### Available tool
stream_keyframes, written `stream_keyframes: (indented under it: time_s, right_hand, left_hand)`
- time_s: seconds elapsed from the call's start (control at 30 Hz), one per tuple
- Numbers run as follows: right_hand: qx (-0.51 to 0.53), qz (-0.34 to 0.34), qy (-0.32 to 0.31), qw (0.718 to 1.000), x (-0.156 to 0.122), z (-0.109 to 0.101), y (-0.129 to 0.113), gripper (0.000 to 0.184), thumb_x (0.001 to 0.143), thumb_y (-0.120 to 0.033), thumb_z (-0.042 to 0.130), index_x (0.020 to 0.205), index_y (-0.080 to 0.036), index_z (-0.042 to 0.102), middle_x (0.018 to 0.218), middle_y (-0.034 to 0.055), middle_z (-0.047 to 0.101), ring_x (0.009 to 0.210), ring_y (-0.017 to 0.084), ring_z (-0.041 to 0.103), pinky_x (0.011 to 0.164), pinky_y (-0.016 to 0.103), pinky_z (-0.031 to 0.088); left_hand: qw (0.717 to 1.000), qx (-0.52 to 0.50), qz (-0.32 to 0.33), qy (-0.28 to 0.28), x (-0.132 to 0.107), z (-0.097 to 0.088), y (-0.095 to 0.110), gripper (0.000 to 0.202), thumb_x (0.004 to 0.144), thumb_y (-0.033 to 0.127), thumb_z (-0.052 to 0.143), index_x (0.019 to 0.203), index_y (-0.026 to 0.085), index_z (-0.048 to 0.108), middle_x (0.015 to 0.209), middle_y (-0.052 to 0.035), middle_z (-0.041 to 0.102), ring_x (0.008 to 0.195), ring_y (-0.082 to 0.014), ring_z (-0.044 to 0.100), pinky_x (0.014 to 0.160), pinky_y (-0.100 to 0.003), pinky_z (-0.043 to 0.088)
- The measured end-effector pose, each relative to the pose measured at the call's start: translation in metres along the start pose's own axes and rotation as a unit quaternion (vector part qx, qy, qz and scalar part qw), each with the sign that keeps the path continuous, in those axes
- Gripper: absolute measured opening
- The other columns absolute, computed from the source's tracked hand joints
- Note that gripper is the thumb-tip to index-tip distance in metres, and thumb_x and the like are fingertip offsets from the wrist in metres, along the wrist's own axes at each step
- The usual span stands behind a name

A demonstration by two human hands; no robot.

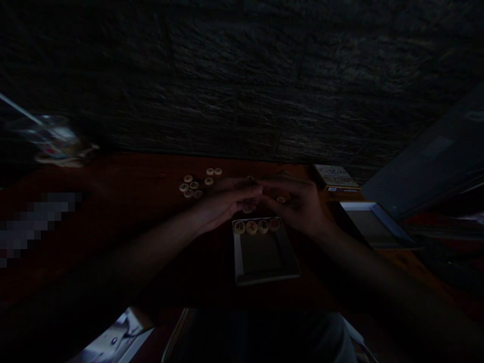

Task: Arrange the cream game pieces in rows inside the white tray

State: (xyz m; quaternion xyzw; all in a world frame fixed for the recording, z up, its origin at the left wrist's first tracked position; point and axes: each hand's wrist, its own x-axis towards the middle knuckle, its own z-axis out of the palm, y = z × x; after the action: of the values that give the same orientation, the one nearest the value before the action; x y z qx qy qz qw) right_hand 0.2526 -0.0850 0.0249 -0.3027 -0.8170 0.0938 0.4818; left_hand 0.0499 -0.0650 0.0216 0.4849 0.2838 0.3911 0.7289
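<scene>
Gently work left grip [223, 204] and right grip [297, 204] close together, cannot tell whether holding anything; handle round pieces [247, 207] between them by the rims, clear of the open box [266, 278] just nearer.

Reddish table [124, 191] with discs [208, 181], boxes [261, 256]

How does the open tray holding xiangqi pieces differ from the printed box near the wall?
The open tray shows its inside; the printed box shows a pale top with dark markings. The tray holds xiangqi pieces along its far edge; the box bears a small white label on its side. The tray is nearer; the box is farther off, to the right. Both look rectangular.
</scene>
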Motion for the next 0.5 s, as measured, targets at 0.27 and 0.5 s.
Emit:
stream_keyframes:
  time_s: [0.27, 0.5]
  right_hand:
    - [0.002, -0.008, -0.009, 1.0, 0.0009, 0.001, -0.0014, 0.032, 0.09, -0.018, 0.077, 0.12, -0.027, 0.078, 0.111, 0.0046, 0.081, 0.098, 0.02, 0.074, 0.088, 0.036, 0.058]
    - [0.015, 0.028, 0.023, 0.999, -0.0002, -0.0003, 0.0013, 0.028, 0.088, -0.03, 0.08, 0.116, -0.025, 0.079, 0.101, 0.0057, 0.074, 0.084, 0.018, 0.069, 0.073, 0.031, 0.057]
  left_hand:
    - [0.999, 0.014, 0.028, 0.01, -0.0003, 0.0026, -0.0002, 0.024, 0.074, 0.023, 0.089, 0.094, 0.015, 0.079, 0.096, -0.0049, 0.075, 0.085, -0.0148, 0.068, 0.077, -0.029, 0.051]
    - [0.998, -0.002, 0.053, 0.035, 0.0019, 0.0018, -0.0004, 0.024, 0.074, 0.028, 0.091, 0.092, 0.016, 0.08, 0.096, -0.0054, 0.077, 0.085, -0.0142, 0.069, 0.078, -0.027, 0.053]
